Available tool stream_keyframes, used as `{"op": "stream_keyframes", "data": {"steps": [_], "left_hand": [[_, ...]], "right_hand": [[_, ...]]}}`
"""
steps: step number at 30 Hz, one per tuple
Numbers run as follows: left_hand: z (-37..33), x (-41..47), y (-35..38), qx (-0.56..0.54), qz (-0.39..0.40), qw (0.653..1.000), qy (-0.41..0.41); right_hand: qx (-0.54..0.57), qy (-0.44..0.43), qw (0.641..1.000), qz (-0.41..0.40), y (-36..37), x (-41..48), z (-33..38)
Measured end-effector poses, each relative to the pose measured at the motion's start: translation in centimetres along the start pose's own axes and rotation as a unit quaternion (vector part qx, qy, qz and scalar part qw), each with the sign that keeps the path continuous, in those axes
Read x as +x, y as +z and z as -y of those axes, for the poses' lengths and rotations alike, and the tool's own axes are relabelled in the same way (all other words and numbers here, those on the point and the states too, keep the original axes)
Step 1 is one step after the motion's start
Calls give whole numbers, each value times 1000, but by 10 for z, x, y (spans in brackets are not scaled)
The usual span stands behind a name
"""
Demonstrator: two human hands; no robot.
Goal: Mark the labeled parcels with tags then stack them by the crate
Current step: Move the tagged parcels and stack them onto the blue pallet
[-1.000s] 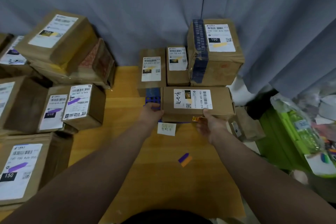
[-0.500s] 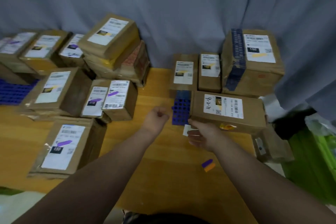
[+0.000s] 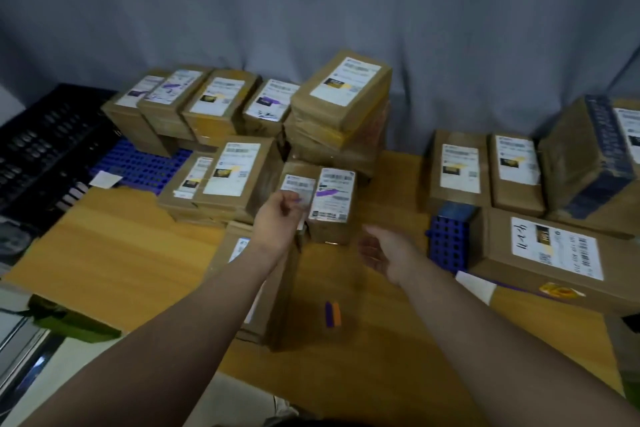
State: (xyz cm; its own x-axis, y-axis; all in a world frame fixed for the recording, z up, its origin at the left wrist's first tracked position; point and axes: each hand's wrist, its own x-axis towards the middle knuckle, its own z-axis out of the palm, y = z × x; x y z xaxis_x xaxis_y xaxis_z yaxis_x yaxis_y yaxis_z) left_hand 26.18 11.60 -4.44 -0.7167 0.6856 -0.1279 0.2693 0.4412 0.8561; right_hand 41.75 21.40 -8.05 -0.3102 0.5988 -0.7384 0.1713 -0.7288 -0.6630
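Presently: tagging step, mid-batch.

- Left grip (image 3: 282, 215): fingers curled against the label face of a small parcel (image 3: 297, 184). Whether it pinches a tag or the parcel's edge cannot be told through the blur.
- Right grip (image 3: 384, 250): fingers loose and spread, holding nothing. It hovers over the worktop (image 3: 121, 253), just right of the tagged parcel (image 3: 333, 198), which bears a purple strip on its label.
- Loose tags (image 3: 333, 314): one purple, one orange, lying together on the worktop nearer the person.
- Judged next move: seat a tag on the small parcel's label, then carry it to the blue crate (image 3: 448, 243). That likely calls for both grips round the box.
- Handwritten parcel (image 3: 554, 250): at right, touching that crate.
- Further parcels: several tagged, crowding the left and back.
- Surface: pale wood.
- Backdrop: grey curtain (image 3: 311, 10), with a black crate (image 3: 45, 149) at far left.
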Motion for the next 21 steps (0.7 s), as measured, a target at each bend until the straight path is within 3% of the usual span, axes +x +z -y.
{"op": "stream_keyframes", "data": {"steps": [4,6,8,11,14,21], "left_hand": [[24,28,-46,104,-17,993,49],[36,43,-67,222,-51,971,78],[44,56,-85,298,-49,952,53],[49,71,-99,321,32,947,-12],[49,82,-101,366,90,926,-20],[53,93,-99,353,97,930,-23]], "right_hand": [[-40,-49,998,-13,48,3,-2],[-45,-68,997,-16,72,4,0],[-45,-87,995,-9,96,6,3],[-36,-93,995,-9,127,6,6],[-15,-85,996,-15,149,4,6],[-16,-84,995,-40,163,-1,4]]}}
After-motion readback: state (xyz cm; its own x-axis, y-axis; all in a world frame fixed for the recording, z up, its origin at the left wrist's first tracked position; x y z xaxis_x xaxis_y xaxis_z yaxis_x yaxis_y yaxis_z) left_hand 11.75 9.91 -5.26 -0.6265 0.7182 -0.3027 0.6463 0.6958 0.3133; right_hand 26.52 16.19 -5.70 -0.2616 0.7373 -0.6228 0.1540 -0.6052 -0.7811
